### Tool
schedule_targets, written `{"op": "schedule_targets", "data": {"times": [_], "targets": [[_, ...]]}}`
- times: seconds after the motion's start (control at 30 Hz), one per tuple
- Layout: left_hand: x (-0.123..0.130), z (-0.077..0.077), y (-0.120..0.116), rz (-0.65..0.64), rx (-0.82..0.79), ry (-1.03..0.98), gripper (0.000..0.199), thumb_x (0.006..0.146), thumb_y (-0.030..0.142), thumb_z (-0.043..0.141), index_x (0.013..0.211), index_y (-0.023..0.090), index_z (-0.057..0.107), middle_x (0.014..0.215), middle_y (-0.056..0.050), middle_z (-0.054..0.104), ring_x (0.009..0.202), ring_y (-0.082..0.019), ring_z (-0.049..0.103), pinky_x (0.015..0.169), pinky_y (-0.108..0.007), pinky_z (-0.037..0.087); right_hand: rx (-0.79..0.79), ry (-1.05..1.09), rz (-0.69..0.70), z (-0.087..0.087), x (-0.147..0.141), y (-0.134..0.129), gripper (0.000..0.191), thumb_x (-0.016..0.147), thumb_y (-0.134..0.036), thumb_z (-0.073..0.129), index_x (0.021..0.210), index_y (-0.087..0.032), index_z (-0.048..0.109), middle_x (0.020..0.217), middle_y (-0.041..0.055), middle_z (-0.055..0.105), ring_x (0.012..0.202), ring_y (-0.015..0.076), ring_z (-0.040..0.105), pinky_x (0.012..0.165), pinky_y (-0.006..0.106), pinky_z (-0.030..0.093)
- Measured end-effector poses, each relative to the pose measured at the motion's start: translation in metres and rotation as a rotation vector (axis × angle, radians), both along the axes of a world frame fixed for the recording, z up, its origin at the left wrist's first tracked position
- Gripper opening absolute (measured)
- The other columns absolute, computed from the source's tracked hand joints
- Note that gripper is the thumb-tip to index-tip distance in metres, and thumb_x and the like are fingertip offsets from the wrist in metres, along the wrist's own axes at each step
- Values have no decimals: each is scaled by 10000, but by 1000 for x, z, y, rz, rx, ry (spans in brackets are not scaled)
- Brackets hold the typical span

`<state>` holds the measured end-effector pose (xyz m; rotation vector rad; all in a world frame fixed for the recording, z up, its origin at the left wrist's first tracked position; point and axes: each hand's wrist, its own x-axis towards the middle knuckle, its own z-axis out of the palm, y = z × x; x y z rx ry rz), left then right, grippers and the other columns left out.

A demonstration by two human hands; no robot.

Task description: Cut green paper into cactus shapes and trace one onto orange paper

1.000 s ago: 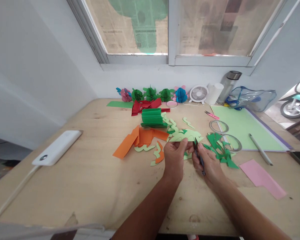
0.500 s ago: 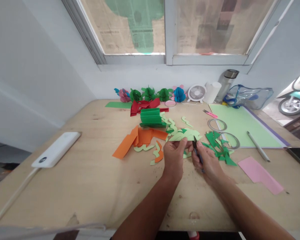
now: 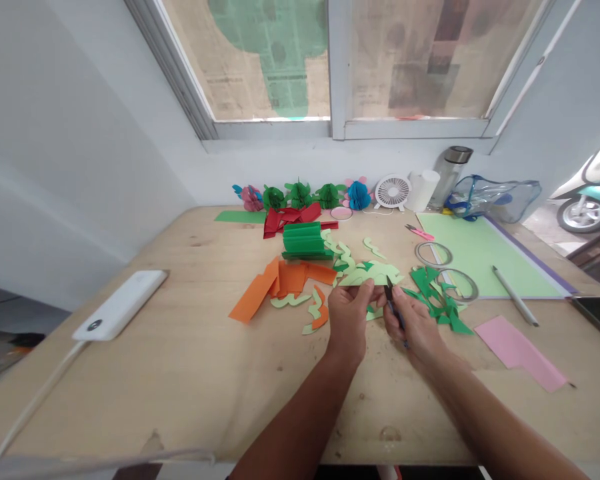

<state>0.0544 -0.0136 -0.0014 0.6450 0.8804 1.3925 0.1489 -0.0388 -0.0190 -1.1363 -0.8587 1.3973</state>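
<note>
Newsprint on the window (image 3: 260, 67): beyond and above the green pleated paper (image 3: 305, 240); lines of type show through 2 panes, too blurred to read.
White power bank (image 3: 120, 307): left of the pleated paper and nearer the person; its round dark mark is too small to make out, and a white cable (image 3: 35, 400) runs from its end.
Light green paper (image 3: 353, 281): right of the pleated paper and nearer the person, at the edge of a pile of cut scraps (image 3: 380, 268).
Left hand (image 3: 349, 317): pinching the light green paper between thumb and fingers.
Right hand (image 3: 420, 327): wrapped around dark-handled scissors (image 3: 399, 317), blades at the paper's right end.
Table (image 3: 190, 380): pale wood with brown knots and specks, beneath the pleated paper.
Orange paper (image 3: 255, 293): just nearer the person than the pleated paper.
Paper figures (image 3: 300, 195): 5 in a row beyond the pleated paper, along a white wall (image 3: 280, 159).
White fan (image 3: 393, 192): beyond the pleated paper, to its right.
Scooter (image 3: 587, 210): far right of the pleated paper, past the table.
</note>
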Motion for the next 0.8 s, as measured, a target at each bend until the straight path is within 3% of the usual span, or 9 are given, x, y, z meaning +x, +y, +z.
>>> {"op": "schedule_targets", "data": {"times": [0.8], "targets": [[0,0,0,13,-6,-10,174,652,281,730,665,126,651,530,14,581,462,-86,513,610,-255,502,16,-91,-12,-2,0,0,458,806,-626,547,728,-176,572,417,-82,349,355,63,233,379,237,122]]}}
